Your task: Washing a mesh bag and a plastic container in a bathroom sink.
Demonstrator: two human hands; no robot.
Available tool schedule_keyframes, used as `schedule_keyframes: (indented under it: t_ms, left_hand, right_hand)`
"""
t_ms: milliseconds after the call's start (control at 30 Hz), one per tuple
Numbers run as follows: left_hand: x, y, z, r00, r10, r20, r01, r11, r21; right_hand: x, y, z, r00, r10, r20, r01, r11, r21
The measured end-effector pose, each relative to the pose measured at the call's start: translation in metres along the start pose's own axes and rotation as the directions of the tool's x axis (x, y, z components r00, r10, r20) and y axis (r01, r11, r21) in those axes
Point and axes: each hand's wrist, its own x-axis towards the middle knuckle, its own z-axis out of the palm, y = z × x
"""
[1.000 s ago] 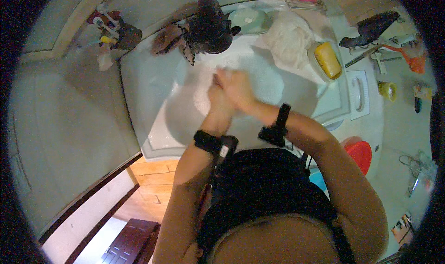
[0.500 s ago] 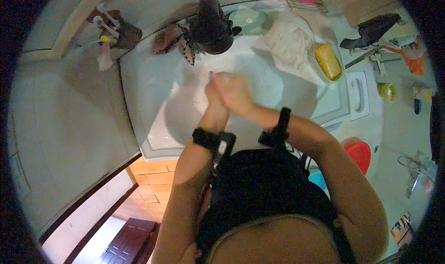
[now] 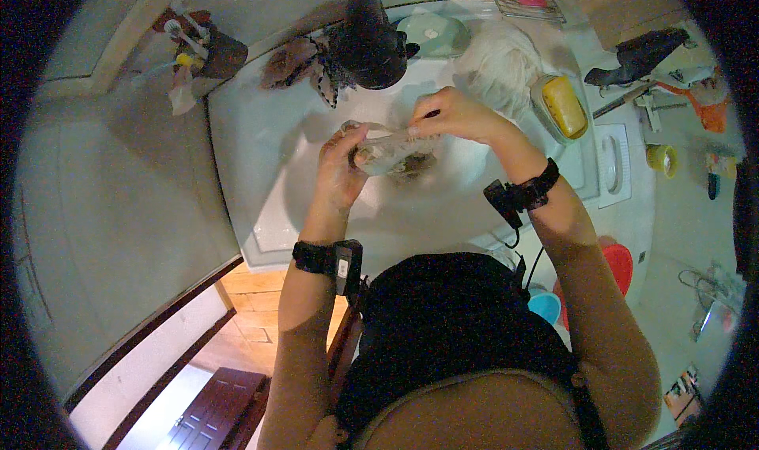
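Sheer pale material (image 3: 381,157) hangs over the white sink (image 3: 273,227), held between two hands set apart! Left hand (image 3: 341,164) grips its left end, thumb on top; right hand (image 3: 455,116) pinches the upper right edge, fingers curled.

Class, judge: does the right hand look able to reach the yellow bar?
Probably yes: the yellow bar lies seemingly uncovered nearby, though the right hand appears busy pinching a pale sheer item.

A red tub (image 3: 620,269) sits near a light blue bowl (image 3: 545,308)
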Motion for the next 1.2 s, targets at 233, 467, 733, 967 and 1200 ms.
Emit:
schedule_keyframes:
  t_ms: [233, 467, 733, 967, 1200]
  left_hand:
    - [-0.008, -0.001, 0.009, 0.984, -0.053, 0.17, -0.025, 0.904, 0.426]
    - [-0.016, 0.002, 0.012, 0.971, 0.133, 0.199, -0.224, 0.797, 0.561]
    - [-0.021, 0.006, 0.015, 0.965, 0.071, 0.251, -0.2, 0.82, 0.536]
    - [-0.03, 0.004, 0.019, 0.973, 0.15, 0.173, -0.215, 0.859, 0.465]
    - [-0.033, 0.01, 0.02, 0.958, 0.224, 0.179, -0.285, 0.809, 0.514]
  right_hand:
    - [0.002, -0.017, 0.013, 0.988, -0.044, -0.148, 0.057, 0.995, 0.082]
    - [-0.006, -0.036, 0.015, 0.964, -0.035, -0.264, 0.053, 0.997, 0.06]
    - [-0.01, -0.039, 0.017, 0.931, 0.024, -0.364, 0.051, 0.979, 0.195]
    - [-0.014, -0.046, 0.017, 0.935, 0.068, -0.349, 0.063, 0.935, 0.348]
    - [-0.018, -0.043, 0.015, 0.934, 0.042, -0.355, 0.105, 0.917, 0.385]
